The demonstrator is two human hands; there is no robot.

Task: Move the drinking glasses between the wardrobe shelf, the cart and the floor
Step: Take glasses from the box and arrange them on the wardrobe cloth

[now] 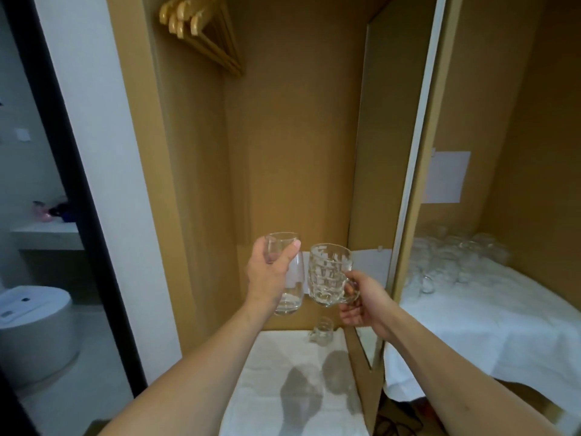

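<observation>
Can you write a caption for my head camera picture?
Left hand grips a smooth glass; right hand holds a mug.

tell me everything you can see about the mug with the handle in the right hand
The glass mug is clear, thick-looking glass with a dimpled, faceted wall, an open round rim and a looped side handle. It looks empty. The right hand holds it upright by the handle, raised above the white cloth, close beside the smooth glass in the left hand.

Hotel-like room. Open wooden wardrobe [292, 152] centre frame, wooden hangers [201, 29] upper left. Bathroom through doorway at left: toilet [34, 328], vanity shelf [47, 234]. White-clothed shelf [487, 316] right, crowded with glasses [452, 259].
</observation>
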